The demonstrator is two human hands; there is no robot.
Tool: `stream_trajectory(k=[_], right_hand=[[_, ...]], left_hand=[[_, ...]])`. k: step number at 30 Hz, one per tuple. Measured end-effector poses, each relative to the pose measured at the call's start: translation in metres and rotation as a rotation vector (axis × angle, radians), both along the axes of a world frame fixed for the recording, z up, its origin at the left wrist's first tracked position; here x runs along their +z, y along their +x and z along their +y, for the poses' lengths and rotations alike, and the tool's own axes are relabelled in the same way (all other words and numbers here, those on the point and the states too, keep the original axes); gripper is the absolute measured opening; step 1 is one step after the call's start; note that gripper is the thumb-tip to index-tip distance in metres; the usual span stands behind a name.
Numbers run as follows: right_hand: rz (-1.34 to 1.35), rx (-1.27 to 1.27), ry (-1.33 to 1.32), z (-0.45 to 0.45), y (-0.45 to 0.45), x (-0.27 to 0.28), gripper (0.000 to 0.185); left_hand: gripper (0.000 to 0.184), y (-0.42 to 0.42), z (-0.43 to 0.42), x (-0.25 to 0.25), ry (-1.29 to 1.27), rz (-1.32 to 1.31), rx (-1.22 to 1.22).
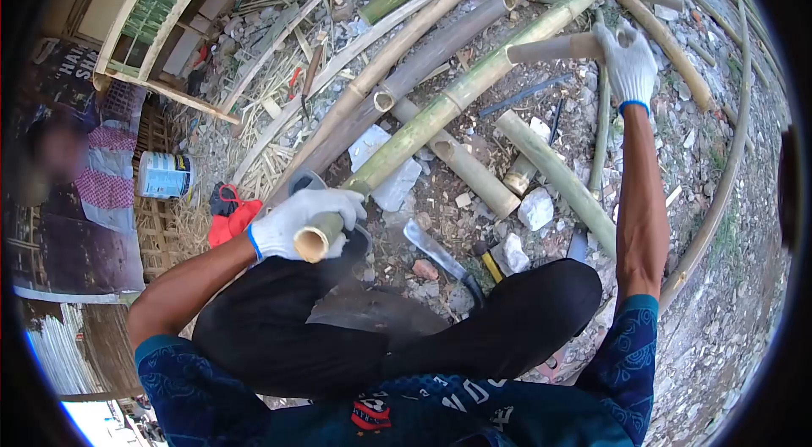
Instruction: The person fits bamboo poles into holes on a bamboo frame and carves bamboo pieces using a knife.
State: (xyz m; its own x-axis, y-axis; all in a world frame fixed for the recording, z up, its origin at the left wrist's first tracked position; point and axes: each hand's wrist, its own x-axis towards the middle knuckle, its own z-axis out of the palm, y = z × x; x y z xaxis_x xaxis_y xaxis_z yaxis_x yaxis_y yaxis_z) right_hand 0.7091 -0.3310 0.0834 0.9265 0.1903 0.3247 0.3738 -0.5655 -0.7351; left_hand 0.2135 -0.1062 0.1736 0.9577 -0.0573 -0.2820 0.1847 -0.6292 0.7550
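A: Left hand (288,220)?
B: Gloved, fingers wrapped round the near end of the green bamboo pole (452,102); open cut end protrudes below the palm.

A: Pole position?
B: Slants from beside the left knee up and away to the right, over the rubble ground.

A: Right hand (627,66)?
B: Gloved, arm extended, fist curled round one end of a grey-brown piece (554,49). Bamboo or tool: cannot tell. Its other end meets the pole's edge in view; contact uncertain.

A: Nearby?
B: Curved blade (436,248) on the ground before the legs, yellow-and-black handle (488,263) just beside it. Pale green bamboo length (558,182) between the arms. Labelled bucket (165,175) upright, far left.
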Motion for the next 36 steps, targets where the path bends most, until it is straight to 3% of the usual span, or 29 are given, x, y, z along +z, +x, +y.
stream_trajectory(k=[1,3,5,7,9,11,13,14,15,17,20,21,23,24,26,27,30,31,32,34,35,36], right_hand=[[-0.150,0.025,-0.110,0.018,0.014,0.008,0.071],[-0.192,0.079,-0.291,0.061,0.021,0.027,0.070],[-0.246,0.095,-0.272,0.102,0.025,0.025,0.066],[-0.326,0.144,-0.318,0.141,0.031,0.033,0.070],[-0.309,0.161,-0.494,0.186,0.028,0.048,0.069],[-0.256,0.019,-0.385,0.212,0.022,0.052,0.057],[-0.353,0.073,-0.305,0.221,0.023,0.044,0.055],[-0.335,0.229,-0.119,0.224,0.021,0.040,0.058],[-0.380,0.225,-0.072,0.224,0.008,0.040,0.061],[-0.513,0.354,-0.123,0.224,0.049,0.009,0.072],[-0.091,0.629,0.123,0.219,0.089,-0.012,0.071],[-0.069,0.624,0.161,0.223,0.075,-0.011,0.068],[-0.038,0.584,0.247,0.216,0.041,0.001,0.065],[-0.018,0.605,0.151,0.205,0.040,0.004,0.076],[0.152,0.584,0.342,0.187,0.025,-0.023,0.069],[0.207,0.515,0.314,0.170,0.013,-0.044,0.077],[0.277,0.553,-0.319,0.084,-0.056,-0.096,0.079],[0.056,0.687,-0.529,0.041,-0.060,-0.136,0.086],[0.083,0.699,-0.785,-0.001,-0.063,-0.172,0.101],[0.275,0.623,-0.942,-0.068,-0.090,-0.209,0.122],[0.486,0.517,-1.040,-0.091,-0.100,-0.218,0.119],[0.479,0.427,-1.112,-0.112,-0.108,-0.229,0.111]], left_hand=[[0.024,-0.007,0.013,-0.003,-0.020,-0.040,0.061],[0.020,-0.013,0.027,-0.017,-0.157,-0.019,0.238],[0.018,-0.014,0.034,-0.038,-0.180,-0.078,0.226],[0.016,-0.016,0.051,-0.045,-0.307,-0.081,0.468],[0.015,-0.022,0.067,-0.048,-0.367,-0.103,0.466],[0.013,-0.024,0.072,-0.048,-0.351,-0.136,0.495],[0.012,-0.028,0.078,-0.067,-0.353,-0.271,0.562],[0.013,-0.028,0.080,-0.071,-0.403,-0.269,0.660],[0.013,-0.028,0.084,-0.072,-0.452,-0.255,0.745],[0.013,-0.029,0.094,-0.078,-0.396,-0.268,0.681],[0.018,-0.031,0.102,-0.082,-0.334,-0.258,0.674],[0.018,-0.028,0.107,-0.082,-0.430,-0.222,0.711],[0.018,-0.026,0.109,-0.078,-0.380,-0.208,0.708],[0.016,-0.025,0.110,-0.078,-0.374,-0.214,0.718],[0.014,-0.026,0.111,-0.080,-0.365,-0.229,0.749],[0.014,-0.026,0.112,-0.080,-0.325,-0.226,0.729],[0.019,-0.025,0.116,-0.079,-0.166,-0.232,0.663],[0.017,-0.024,0.117,-0.078,-0.176,-0.207,0.678],[0.015,-0.025,0.117,-0.076,-0.184,-0.179,0.694],[0.012,-0.028,0.121,-0.080,-0.155,-0.181,0.690],[0.012,-0.027,0.121,-0.080,-0.163,-0.205,0.676],[0.011,-0.026,0.119,-0.078,-0.173,-0.235,0.667]])
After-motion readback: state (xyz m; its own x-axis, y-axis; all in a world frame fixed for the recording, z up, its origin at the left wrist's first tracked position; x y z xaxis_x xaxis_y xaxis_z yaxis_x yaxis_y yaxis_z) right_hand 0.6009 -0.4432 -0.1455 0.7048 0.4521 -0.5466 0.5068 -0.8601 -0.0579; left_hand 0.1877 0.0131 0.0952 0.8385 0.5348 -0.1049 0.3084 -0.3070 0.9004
